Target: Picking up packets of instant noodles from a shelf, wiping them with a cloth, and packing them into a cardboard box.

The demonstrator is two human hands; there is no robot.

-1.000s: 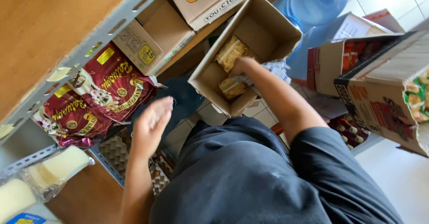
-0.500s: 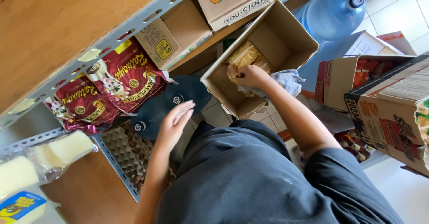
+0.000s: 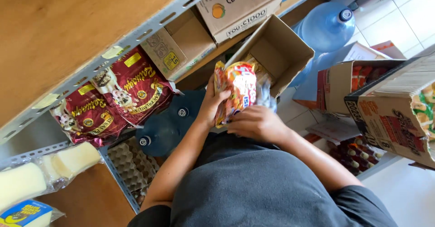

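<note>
I hold a bright orange and red snack packet (image 3: 235,91) upright in front of my chest, just outside an open brown cardboard box (image 3: 290,45). My left hand (image 3: 210,102) grips the packet's left edge. My right hand (image 3: 256,123) closes on its lower right side from below. Inside the box, more packets (image 3: 256,66) show behind the one I hold. A bit of clear plastic wrap (image 3: 265,98) hangs beside my right hand.
A metal shelf rail (image 3: 113,50) runs diagonally at the left, with dark red bags (image 3: 131,89) under it, egg trays (image 3: 131,168) and blue water bottles (image 3: 165,129) lower down. A large water jug (image 3: 324,27) and open cartons (image 3: 389,113) stand at the right.
My right hand came out of the box with a packet. My left hand rose from beside the bottles and took hold of the packet's left edge.
</note>
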